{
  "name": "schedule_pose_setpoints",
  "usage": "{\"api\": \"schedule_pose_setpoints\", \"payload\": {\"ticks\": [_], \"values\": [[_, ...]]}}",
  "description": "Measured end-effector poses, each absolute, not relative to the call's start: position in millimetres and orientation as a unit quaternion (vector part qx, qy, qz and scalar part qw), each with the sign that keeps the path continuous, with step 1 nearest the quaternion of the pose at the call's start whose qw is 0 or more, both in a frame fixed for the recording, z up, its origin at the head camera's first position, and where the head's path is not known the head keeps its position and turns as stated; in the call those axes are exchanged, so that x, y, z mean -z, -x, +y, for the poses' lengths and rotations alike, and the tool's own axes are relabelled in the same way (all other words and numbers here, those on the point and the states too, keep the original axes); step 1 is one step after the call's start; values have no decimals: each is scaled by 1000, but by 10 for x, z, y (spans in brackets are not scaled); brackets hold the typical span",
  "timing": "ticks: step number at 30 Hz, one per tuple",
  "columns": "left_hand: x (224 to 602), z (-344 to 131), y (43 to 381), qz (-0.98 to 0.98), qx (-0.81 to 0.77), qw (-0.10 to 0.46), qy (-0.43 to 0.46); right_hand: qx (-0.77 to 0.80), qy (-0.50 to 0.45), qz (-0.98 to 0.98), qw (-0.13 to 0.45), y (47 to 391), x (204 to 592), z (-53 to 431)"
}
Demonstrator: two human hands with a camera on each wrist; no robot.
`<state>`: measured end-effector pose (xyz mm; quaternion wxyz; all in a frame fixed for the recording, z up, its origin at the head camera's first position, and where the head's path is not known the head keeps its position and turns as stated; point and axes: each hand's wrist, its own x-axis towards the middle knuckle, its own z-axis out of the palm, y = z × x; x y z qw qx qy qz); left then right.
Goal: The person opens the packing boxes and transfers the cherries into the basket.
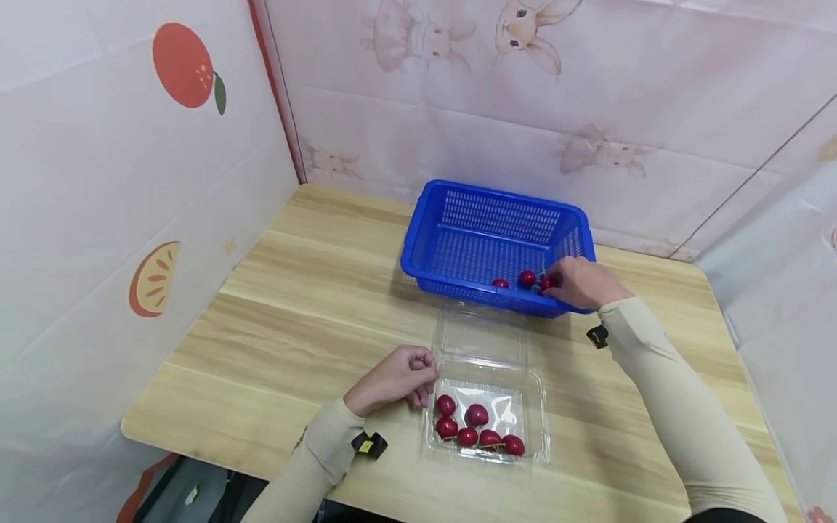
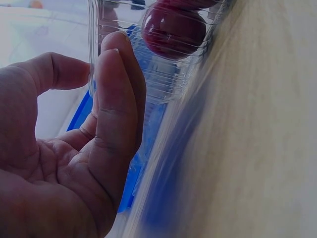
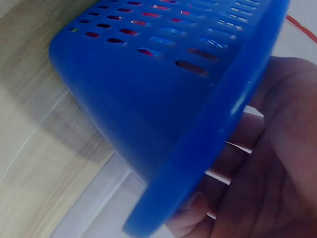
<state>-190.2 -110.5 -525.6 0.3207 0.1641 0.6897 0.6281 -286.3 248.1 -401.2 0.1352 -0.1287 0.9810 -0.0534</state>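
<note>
My left hand (image 1: 400, 376) pinches the left rim of an open clear plastic box (image 1: 538, 407); the left wrist view shows thumb and fingers on either side of that wall. Several dark red cherries (image 1: 476, 415) lie in the box, most in a row along its near side and left edge. My right hand (image 1: 582, 282) reaches over the near right corner of a blue plastic basket (image 1: 451, 285), its fingertips round a cherry (image 1: 553, 280). Other cherries (image 1: 527, 278) lie beside it on the basket floor. In the right wrist view the basket wall hides the fingertips.
The box's clear lid (image 1: 482, 335) is folded back flat towards the basket. Both containers stand on a wood-grain table (image 1: 314, 312). Printed fabric walls (image 1: 418, 109) enclose the table at the back and sides.
</note>
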Motion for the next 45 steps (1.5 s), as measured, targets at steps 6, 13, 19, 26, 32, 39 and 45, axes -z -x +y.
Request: {"api": "schedule_pose_setpoints", "payload": {"ticks": [6,13,19,26,32,39,45], "values": [[5269,-1102,1920,686,-631,324,-165,58,123,985,106,2780,3976,2501],[5292,-1093,1927,687,-629,326,-163,72,144,987,20,2389,3863,2315],[5284,-1090,1941,687,-631,321,-163,88,217,972,-29,1997,3835,2006],[5288,-1085,1936,686,-630,327,-162,77,276,958,-13,1640,3976,1754],[5288,-1082,1936,687,-629,327,-162,75,333,940,14,1450,4187,1619],[5307,-1079,1942,688,-626,328,-166,80,370,924,57,1308,4409,1504],[5339,-1072,1958,687,-627,324,-170,89,391,913,74,1244,4503,1433]]}}
